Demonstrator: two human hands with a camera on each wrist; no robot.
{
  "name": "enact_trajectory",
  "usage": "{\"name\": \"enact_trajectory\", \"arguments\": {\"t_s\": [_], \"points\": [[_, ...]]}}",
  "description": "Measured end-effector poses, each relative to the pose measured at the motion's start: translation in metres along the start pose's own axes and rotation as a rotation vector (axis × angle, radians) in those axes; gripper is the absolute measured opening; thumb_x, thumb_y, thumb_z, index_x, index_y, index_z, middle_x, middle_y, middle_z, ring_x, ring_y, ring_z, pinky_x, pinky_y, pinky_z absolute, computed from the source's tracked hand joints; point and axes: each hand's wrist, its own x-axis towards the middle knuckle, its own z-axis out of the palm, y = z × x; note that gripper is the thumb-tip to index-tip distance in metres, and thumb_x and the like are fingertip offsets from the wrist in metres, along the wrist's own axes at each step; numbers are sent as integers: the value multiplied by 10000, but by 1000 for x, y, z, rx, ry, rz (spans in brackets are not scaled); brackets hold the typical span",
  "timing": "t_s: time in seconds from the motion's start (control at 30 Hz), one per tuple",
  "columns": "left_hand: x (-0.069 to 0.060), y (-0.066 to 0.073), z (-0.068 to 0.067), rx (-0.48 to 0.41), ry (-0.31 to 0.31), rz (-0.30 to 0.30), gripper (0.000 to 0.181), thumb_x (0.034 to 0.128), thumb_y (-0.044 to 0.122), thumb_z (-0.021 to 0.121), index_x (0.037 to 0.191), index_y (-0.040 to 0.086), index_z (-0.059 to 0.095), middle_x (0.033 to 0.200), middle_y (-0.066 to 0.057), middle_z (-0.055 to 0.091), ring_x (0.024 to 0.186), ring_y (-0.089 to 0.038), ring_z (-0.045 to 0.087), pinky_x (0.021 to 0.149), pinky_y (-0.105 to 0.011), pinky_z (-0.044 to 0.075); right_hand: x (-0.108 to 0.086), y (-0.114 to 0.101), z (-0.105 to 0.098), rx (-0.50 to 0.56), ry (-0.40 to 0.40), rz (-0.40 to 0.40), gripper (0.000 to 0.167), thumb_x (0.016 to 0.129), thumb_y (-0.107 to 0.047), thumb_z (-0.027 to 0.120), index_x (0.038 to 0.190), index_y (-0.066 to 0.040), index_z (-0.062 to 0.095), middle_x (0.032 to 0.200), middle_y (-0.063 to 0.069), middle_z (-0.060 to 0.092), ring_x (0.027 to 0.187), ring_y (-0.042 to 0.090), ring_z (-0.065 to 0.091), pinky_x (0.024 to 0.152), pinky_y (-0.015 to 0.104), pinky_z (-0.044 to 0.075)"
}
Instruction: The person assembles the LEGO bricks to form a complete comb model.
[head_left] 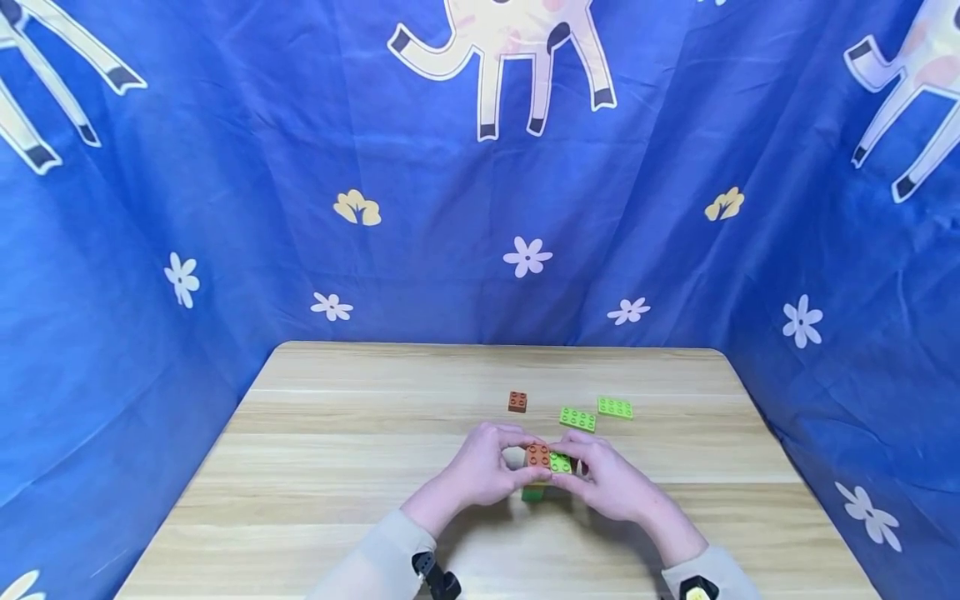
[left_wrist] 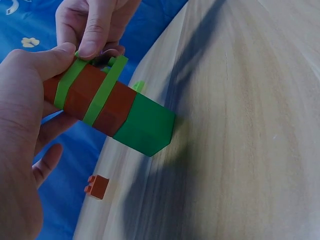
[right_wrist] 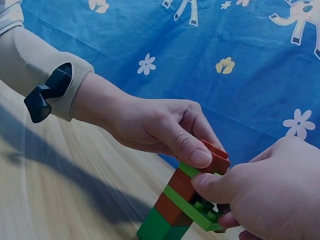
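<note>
A stack of blocks stands upright between the hands: a dark green block [left_wrist: 146, 125] at the bottom, then brown blocks [left_wrist: 111, 111] alternating with light green plates [left_wrist: 105, 91], and a brown block [head_left: 538, 455] on top. My left hand [head_left: 483, 467] pinches the top brown block between thumb and fingers. From the other side my right hand [head_left: 609, 479] pinches the upper light green plate [head_left: 559, 462], which sticks out beside the top block. In the right wrist view the lower plate [right_wrist: 200, 212] also juts out, under the right hand's fingers.
Behind the hands on the wooden table [head_left: 360, 433] lie a small brown block [head_left: 517, 402] and two light green plates, one [head_left: 577, 418] nearer and one [head_left: 615, 407] farther right. A blue patterned cloth [head_left: 450, 275] hangs around the table's back and sides.
</note>
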Motion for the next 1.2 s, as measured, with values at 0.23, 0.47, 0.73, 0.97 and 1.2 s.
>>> {"name": "enact_trajectory", "arguments": {"t_s": [0.23, 0.47, 0.73, 0.97, 1.2], "points": [[1, -3, 2, -29, -8, -42, 469, 871, 578, 825, 1174, 221, 814, 1128, 125, 761, 1050, -66, 699, 974, -354, 547, -3, 4, -3, 17, 17, 6, 399, 992, -358, 761, 1358, -209, 705, 1134, -156, 653, 898, 83, 613, 760, 301, 557], [2, -3, 0, 18, -18, -98, 587, 851, 647, 806, 1190, 168, 811, 1157, 70, 766, 1133, -151, 694, 1042, -444, 514, -7, 8, -11, -2, 19, 33, 437, 984, -422, 760, 1342, -176, 706, 1245, -125, 677, 1033, 78, 634, 965, 434, 556], [1, -3, 0, 23, -21, -109, 586, 855, 635, 810, 1202, 163, 806, 1164, 60, 765, 1126, -153, 694, 1050, -440, 507, -11, 14, -26, 16, 34, 3, 464, 981, -416, 771, 1373, -183, 686, 1199, -36, 696, 961, 99, 638, 870, 412, 561], [0, -5, 3, -2, -9, -103, 561, 851, 624, 820, 1194, 180, 808, 1152, 79, 764, 1115, -136, 694, 1048, -437, 509, -10, 22, -33, 19, 74, -31, 471, 972, -337, 797, 1399, -173, 685, 1178, -120, 663, 943, 131, 646, 820, 428, 564], [-2, -3, 5, -12, -4, -110, 562, 848, 606, 831, 1201, 169, 804, 1172, 48, 765, 1148, -161, 697, 1054, -421, 517, -12, 34, -40, -3, 117, 7, 395, 967, -315, 804, 1320, -156, 724, 1146, -119, 669, 936, 129, 641, 776, 343, 535]]}}
